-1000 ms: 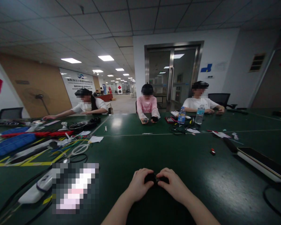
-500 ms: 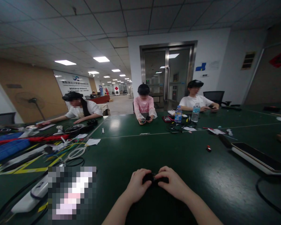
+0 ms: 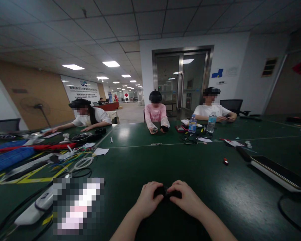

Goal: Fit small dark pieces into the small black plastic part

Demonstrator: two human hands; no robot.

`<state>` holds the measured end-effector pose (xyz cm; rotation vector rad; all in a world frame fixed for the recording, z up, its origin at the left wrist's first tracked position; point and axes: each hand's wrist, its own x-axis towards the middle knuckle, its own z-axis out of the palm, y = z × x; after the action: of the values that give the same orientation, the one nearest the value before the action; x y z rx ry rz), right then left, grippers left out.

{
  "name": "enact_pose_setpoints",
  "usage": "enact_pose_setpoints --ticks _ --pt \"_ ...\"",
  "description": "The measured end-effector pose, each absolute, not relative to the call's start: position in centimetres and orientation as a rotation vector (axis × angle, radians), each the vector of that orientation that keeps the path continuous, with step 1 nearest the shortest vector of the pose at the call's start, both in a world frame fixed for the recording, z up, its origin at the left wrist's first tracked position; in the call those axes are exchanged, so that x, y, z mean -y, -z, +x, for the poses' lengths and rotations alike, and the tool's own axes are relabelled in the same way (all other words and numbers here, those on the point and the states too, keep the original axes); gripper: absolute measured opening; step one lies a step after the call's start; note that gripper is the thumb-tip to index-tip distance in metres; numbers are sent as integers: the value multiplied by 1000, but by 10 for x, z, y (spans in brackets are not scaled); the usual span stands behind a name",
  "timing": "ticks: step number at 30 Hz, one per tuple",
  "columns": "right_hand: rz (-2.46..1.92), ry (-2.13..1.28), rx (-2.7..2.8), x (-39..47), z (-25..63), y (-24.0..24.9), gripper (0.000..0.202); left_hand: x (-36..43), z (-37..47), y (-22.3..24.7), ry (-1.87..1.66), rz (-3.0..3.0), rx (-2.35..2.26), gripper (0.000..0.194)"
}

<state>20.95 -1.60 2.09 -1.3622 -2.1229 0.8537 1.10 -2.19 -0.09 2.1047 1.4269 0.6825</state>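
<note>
My left hand [image 3: 148, 199] is closed, thumb and fingers curled around one side of a small black object [image 3: 166, 191]. On its other side my right hand [image 3: 187, 198] pinches it, thumb below and fingertips on top. The two hands almost meet just above the green table [image 3: 145, 167]. Most of the object is hidden by my fingers, and its kind cannot be made out.
To my left lie a white power strip [image 3: 36, 207], coiled white cable [image 3: 83, 163] and a blue tray [image 3: 11, 160]. A dark-topped white device [image 3: 282, 172] and a small red item [image 3: 225, 161] lie right. Water bottles [image 3: 211, 123] stand farther back. Several people sit around.
My hands keep their grip on the black object with only slight finger movement. The view has shifted a little to the left. Across the table, the hands of the person in pink have moved apart.
</note>
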Motion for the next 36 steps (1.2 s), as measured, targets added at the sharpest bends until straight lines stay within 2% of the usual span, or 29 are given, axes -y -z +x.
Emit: enact_pose_setpoints --ticks 5,15,36 --pt "-1352 -845 2112 16 209 -19 26 23 10 1 -675 2084 -1431 37" --pt "-1408 -817 2092 11 211 -2 49 22 11 -1 -678 2072 -1434 36" --pt "-1410 -809 2116 11 212 -4 42 21 11 3 -668 2102 -1497 50"
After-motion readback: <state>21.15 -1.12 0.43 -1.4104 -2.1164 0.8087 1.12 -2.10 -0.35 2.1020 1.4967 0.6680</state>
